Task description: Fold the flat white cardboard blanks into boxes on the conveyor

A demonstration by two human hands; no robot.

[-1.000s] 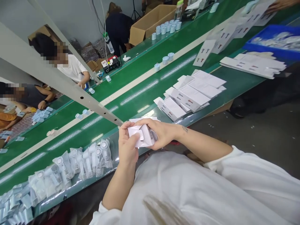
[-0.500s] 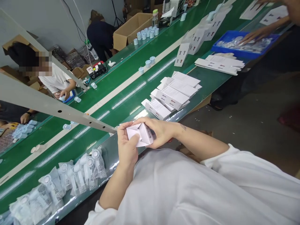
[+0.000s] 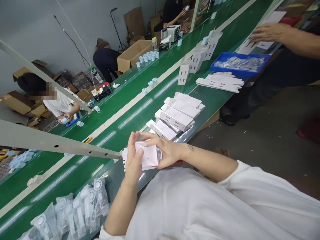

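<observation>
Between my two hands is a small white cardboard box [image 3: 150, 158], held in front of my shirt over the bench edge. My left hand [image 3: 133, 160] grips its left side, thumb pressing on the end panel, which lies nearly flat. From the right, my right hand [image 3: 166, 151] wraps round the box with its fingers over the top edge. Just behind my left hand, edges of white cardboard [image 3: 124, 160] show, mostly hidden. Flattened white boxes [image 3: 175, 116] lie in a pile beyond my right hand. To the left are bagged light-blue devices [image 3: 75, 210] in clear plastic.
A metal post [image 3: 57, 141] slants across the left, ending near my left hand. Along the green conveyor [image 3: 130, 113] stand light-blue cups [image 3: 150, 84] and upright white boxes [image 3: 183, 74]. A blue tray [image 3: 241, 63] of bagged parts sits by a co-worker's hand [image 3: 267, 33].
The box's end, where folded flaps stood partly open, now shows a flatter panel under my left thumb. The co-worker's hand at right has left the blue tray for white cardboard. My view has shifted.
</observation>
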